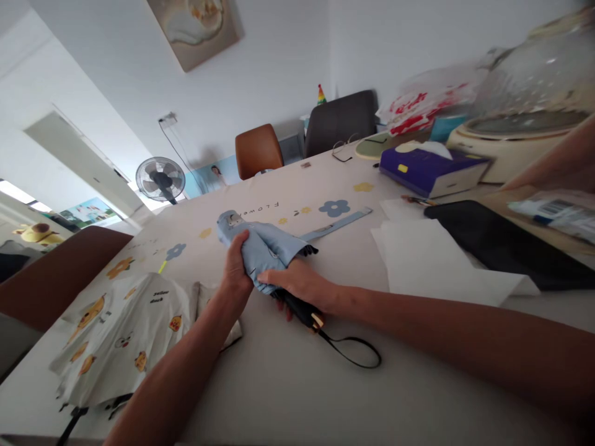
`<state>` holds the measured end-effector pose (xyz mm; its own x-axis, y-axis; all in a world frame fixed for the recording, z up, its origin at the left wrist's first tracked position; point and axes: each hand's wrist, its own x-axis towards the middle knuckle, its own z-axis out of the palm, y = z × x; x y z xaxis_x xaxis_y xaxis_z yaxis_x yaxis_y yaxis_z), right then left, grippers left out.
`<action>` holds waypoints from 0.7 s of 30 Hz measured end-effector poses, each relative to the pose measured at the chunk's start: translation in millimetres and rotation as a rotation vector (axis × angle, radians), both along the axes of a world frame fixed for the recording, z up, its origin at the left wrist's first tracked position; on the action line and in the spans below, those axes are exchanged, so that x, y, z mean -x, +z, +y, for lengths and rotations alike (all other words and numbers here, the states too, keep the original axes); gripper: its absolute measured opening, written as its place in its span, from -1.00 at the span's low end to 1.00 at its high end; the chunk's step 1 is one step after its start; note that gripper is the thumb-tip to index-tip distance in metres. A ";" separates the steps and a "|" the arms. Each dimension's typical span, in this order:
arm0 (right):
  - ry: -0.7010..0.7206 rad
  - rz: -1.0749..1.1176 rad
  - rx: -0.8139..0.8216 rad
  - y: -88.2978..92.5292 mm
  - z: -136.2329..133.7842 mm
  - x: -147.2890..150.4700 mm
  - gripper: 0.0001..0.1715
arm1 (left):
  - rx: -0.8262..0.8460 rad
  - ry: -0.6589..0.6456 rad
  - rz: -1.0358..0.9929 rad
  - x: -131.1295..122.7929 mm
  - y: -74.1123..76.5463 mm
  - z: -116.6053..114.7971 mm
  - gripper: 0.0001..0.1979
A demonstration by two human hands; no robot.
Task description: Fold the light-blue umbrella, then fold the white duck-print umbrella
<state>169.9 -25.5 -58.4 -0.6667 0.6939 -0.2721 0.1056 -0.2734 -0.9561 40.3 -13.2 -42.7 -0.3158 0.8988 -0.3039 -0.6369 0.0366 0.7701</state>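
A light blue folding umbrella (260,244) is held between both my hands above the table. My left hand (237,263) wraps around its far left side, thumb on the cloth. My right hand (297,282) grips the lower end near the black handle (300,310), some fingers hidden beneath. A black wrist loop (367,353) hangs from the handle toward the table. The umbrella's blue strap (337,225) stretches out to the right. Left of my left forearm lies a loosely folded white umbrella (125,328) with yellow duck prints.
White paper sheets (418,260) and a black flat case (506,248) lie to the right. Behind them stand a purple tissue box (427,170) and a large glass-topped appliance (525,130). Eyeglasses (343,152) rest at the far edge. Chairs (258,150) and a fan (160,179) stand beyond the table.
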 end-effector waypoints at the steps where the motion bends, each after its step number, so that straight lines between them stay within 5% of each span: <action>1: -0.043 0.003 -0.068 0.5 0.5 -0.5 -0.62 | 0.005 0.030 0.012 0.4 -0.3 0.6 -0.78; 7: -0.077 -0.174 -0.282 3.8 1.2 -2.0 -0.37 | 0.068 0.115 0.052 -0.3 -0.1 1.4 -0.78; 13: 0.065 -0.254 -0.368 3.5 2.2 -3.2 -0.69 | 0.103 0.106 0.063 -3.8 0.8 -0.2 -0.75; 21: 0.078 -0.148 -0.240 -3.8 3.9 -3.2 -0.75 | 0.019 0.076 0.030 1.3 -3.6 1.3 -0.77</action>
<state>173.1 -21.6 -62.2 -0.6861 0.6981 -0.2046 0.2604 -0.0269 -0.9651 38.9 -12.0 -46.3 -0.3919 0.8661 -0.3104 -0.6150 0.0043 0.7885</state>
